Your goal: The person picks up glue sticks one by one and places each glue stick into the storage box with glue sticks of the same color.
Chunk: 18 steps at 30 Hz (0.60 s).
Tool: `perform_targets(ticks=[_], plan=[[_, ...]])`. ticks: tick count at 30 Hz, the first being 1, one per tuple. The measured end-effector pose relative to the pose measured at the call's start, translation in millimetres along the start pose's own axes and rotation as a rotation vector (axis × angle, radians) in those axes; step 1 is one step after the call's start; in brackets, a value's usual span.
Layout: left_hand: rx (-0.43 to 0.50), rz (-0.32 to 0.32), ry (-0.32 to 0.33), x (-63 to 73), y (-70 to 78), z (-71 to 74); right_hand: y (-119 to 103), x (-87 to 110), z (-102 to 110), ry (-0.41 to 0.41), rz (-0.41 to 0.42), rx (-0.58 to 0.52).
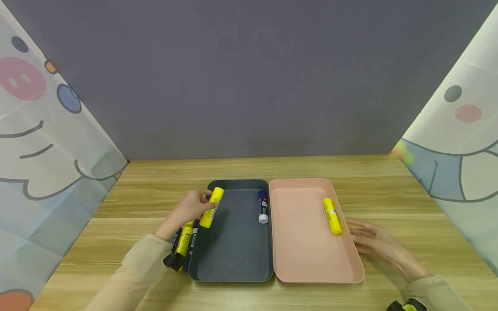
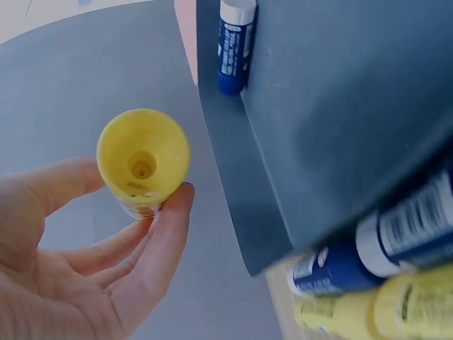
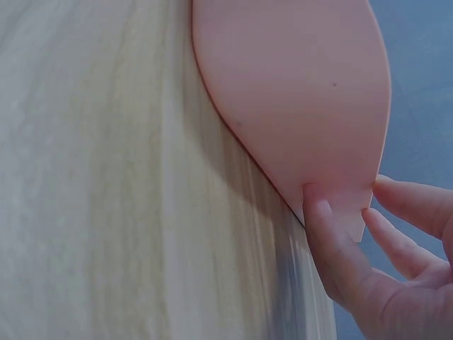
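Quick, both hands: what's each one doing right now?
Left hand: closed, holding a yellow glue stick.
Right hand: open, fingers touching the pink tray from outside.

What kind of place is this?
It looks like a little booth around a tabletop, perhaps for play or filming. There's a wood-grain table, a plain gray panel behind it, and cartoon-printed sheets on both sides. I can't tell what room it's in.

Stick labels unreadable (too blurred).
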<state>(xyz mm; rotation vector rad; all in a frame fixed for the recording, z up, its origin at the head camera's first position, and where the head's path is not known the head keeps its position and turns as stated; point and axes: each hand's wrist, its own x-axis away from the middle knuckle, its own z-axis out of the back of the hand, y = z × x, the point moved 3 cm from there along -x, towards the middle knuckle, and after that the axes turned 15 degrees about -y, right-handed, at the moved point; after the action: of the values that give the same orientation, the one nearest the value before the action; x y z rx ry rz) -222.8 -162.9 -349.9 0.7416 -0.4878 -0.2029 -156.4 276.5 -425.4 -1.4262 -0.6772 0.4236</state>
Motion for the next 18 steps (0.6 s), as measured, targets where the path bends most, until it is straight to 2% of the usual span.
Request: perform_targets(ticks=[6, 11, 18], plan=[[0.035, -0.032, -0.009, -6.4, 9.6, -7.6, 0.5, 0.1, -0.5, -0.002, 0.010, -0.012], [0.067, -0.019, -0.012, -13.7, 14.6, -13.4, 0.9, -0.2, -0.2, -0.002, 0.009, -0.011], [0.093, -0.041, -0.016, -23.6, 24.9, -21.7, 0.5, 0.0, -0.1, 0.018, 0.010, -0.005]])
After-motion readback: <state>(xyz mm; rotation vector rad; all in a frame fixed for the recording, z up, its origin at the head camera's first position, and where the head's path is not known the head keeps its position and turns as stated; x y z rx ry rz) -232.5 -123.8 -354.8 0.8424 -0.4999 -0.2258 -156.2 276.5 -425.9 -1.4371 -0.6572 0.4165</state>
